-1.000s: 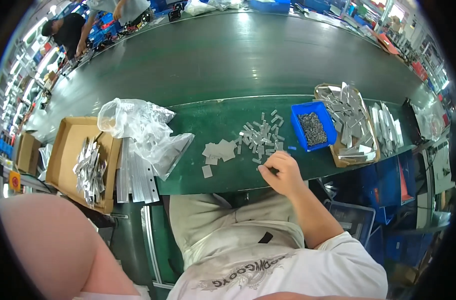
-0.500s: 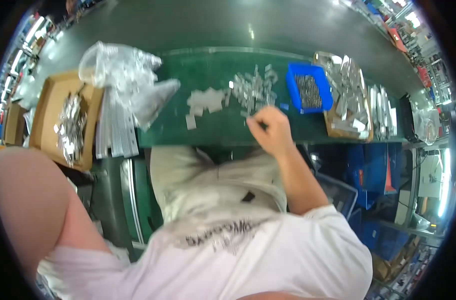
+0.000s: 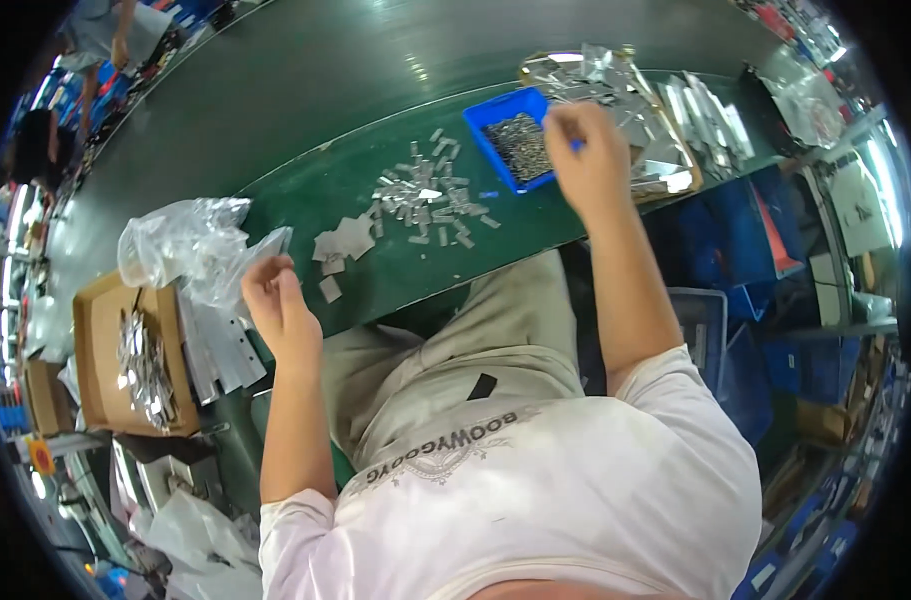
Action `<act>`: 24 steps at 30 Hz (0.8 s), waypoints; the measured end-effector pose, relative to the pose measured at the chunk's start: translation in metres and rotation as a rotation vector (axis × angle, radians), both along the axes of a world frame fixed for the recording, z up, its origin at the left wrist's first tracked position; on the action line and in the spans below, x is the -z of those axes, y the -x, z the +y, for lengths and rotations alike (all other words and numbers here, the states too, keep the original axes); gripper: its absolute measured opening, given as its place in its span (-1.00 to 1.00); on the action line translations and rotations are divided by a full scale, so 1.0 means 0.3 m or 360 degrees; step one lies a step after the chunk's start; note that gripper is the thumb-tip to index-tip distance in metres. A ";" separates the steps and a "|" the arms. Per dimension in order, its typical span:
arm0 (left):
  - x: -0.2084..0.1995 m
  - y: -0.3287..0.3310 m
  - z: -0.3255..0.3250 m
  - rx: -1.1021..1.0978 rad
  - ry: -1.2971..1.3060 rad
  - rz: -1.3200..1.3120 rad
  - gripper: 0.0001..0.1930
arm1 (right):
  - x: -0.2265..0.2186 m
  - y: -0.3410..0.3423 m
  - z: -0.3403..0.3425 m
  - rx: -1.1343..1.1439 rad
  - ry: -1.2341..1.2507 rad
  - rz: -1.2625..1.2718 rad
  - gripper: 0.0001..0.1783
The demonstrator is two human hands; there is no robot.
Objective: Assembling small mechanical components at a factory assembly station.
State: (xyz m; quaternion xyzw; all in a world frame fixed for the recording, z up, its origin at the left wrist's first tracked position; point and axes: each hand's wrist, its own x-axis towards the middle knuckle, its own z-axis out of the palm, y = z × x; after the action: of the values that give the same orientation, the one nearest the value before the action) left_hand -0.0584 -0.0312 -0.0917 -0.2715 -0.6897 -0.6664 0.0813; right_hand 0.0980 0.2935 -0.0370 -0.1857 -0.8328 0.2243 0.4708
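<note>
My right hand (image 3: 592, 155) is raised over the right edge of a blue bin (image 3: 480, 137), its fingers bent in toward the thumb. Inside the bin lies a heap of small metal parts (image 3: 520, 146). Beside the crumpled clear plastic bag (image 3: 190, 240), my left hand (image 3: 280, 305) has its fingers curled. Whatever either hand may hold is too small or hidden to make out. Between the hands, many small shiny metal pieces (image 3: 425, 195) lie scattered on the green work surface (image 3: 375, 290). Left of them is a cluster of pale flat squares (image 3: 345, 240).
On the left stands a cardboard tray (image 3: 90, 365) with shiny metal strips (image 3: 145, 370), beside long flat profiles (image 3: 215, 345). A tray of metal pieces (image 3: 665, 185) and long silvery bars (image 3: 705, 120) lie at the right. Blue bins (image 3: 745, 235) sit below the table's right side.
My right hand has gone from the scattered pieces to the blue bin. My left arm has come down, bringing its hand into view by the plastic bag. The whole view has turned and shifted.
</note>
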 end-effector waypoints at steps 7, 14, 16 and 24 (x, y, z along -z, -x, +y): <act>0.069 -0.012 0.019 0.0010 0.0698 0.0409 -0.64 | 0.039 -0.042 0.451 0.0455 0.0222 -0.1319 -0.49; 0.029 -0.015 0.041 -0.0024 0.0864 0.0259 -0.63 | 0.073 0.015 0.532 0.0448 -0.0219 -0.1340 -0.52; 0.031 -0.010 0.047 0.0001 0.0872 0.0234 -0.63 | 0.050 0.028 0.550 0.0287 -0.0292 -0.1454 -0.59; 0.023 -0.022 0.041 -0.0004 0.0857 0.0324 -0.64 | -0.022 -0.030 0.580 -0.0097 -0.0453 -0.1275 -0.75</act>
State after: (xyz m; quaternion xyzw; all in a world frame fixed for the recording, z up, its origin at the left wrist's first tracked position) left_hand -0.0517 -0.0189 -0.0985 -0.3479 -0.8304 -0.4285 0.0759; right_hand 0.1070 0.4674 -0.0306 -0.1666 -0.9777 0.0311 0.1242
